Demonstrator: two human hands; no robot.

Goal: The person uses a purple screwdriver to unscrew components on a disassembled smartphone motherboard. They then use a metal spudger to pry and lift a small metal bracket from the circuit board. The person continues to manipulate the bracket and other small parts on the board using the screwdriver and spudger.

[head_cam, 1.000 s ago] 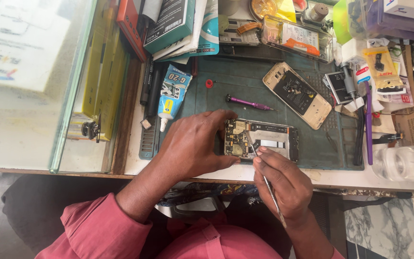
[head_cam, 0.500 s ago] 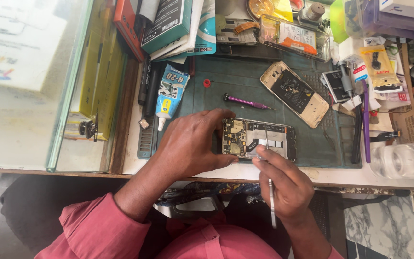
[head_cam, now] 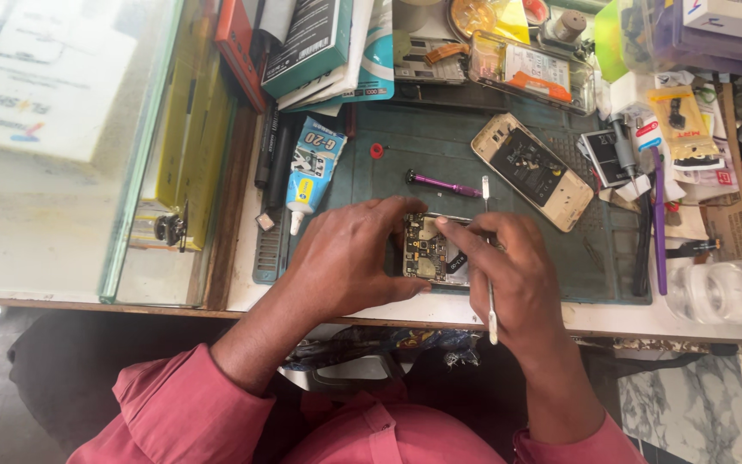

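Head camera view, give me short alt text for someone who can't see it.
Two hands work on an opened phone on a dark green mat: the left hand steadies it, the right hand holds a thin metal tool. A purple screwdriver lies just beyond.

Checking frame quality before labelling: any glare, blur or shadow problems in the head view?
Head view: even, soft light, no hard shadows on the green work mat. The glass pane at left is washed out by reflection, hazing what lies under it. The opened phone between the left hand and right hand is fairly sharp, as is the thin metal tool. Edges bow slightly; the clear container catches highlights.
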